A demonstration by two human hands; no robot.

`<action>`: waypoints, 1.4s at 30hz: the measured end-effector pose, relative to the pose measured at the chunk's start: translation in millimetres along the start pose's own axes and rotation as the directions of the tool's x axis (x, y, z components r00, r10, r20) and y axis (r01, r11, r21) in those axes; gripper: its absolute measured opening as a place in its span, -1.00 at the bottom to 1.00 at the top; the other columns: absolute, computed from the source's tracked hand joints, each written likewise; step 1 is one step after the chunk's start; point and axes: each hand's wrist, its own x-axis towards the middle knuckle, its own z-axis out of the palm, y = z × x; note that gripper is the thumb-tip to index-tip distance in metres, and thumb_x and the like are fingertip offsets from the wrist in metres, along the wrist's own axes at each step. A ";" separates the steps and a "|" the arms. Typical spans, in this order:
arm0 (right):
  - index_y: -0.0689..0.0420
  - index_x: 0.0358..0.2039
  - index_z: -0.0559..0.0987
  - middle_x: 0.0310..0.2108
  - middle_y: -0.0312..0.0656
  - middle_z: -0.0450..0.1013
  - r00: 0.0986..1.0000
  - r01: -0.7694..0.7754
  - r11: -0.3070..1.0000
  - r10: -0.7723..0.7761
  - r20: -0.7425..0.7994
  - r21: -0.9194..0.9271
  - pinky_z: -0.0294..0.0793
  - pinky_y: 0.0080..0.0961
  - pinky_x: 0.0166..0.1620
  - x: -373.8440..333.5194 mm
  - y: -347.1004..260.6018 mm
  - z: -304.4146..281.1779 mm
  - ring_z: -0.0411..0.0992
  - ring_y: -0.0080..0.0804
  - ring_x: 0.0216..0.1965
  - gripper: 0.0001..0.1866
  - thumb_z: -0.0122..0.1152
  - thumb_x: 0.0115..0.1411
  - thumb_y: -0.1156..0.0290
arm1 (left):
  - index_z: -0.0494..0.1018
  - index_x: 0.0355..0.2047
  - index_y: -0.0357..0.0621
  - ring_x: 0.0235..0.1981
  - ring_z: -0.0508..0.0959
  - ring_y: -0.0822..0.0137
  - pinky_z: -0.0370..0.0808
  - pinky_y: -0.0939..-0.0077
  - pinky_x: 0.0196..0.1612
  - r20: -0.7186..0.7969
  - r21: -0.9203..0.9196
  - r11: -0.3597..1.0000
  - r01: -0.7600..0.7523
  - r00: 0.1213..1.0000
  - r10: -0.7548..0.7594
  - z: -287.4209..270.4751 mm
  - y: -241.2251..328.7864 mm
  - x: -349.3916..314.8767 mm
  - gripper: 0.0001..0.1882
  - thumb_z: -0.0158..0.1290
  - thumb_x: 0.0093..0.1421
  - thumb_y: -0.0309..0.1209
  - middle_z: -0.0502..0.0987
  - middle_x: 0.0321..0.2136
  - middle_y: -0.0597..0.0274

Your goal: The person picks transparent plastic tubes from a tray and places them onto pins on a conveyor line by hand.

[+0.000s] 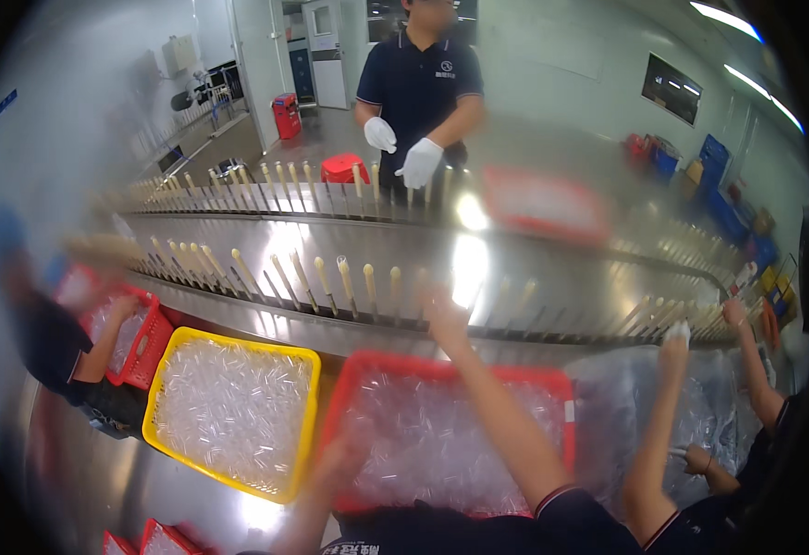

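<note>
My right hand point(446, 316) reaches out to the near row of upright rods with cream-coloured tips point(369, 277). Motion smears its fingers, so whether they hold anything cannot be made out. My left hand point(349, 455) is low over the left side of a red basket point(450, 365), also blurred, with its fingers unclear. Small clear plastic tubes point(423, 444) fill that basket in a loose heap. On some rods in the row, something clear seems to cover the tip.
A yellow basket point(314, 398) of clear tubes stands left of the red one. Beyond the steel conveyor point(330, 236), a white-gloved person point(423, 92) stands at a second row of rods. Co-workers' arms point(659, 425) reach in at right; another person point(39, 333) works at left.
</note>
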 end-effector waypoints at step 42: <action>0.15 -0.34 0.33 -0.35 -0.21 0.32 0.477 -0.285 -0.233 0.807 0.348 0.930 0.36 -0.60 -0.28 -135.2 28.7 -162.4 0.31 -0.47 -0.39 -0.90 -0.04 0.10 0.49 | 0.36 -0.19 -0.19 -0.48 0.47 0.22 0.36 0.36 -0.41 0.219 0.872 0.235 -0.430 0.771 0.598 171.1 101.9 162.9 -0.54 0.04 -0.03 -0.14 0.49 -0.47 0.03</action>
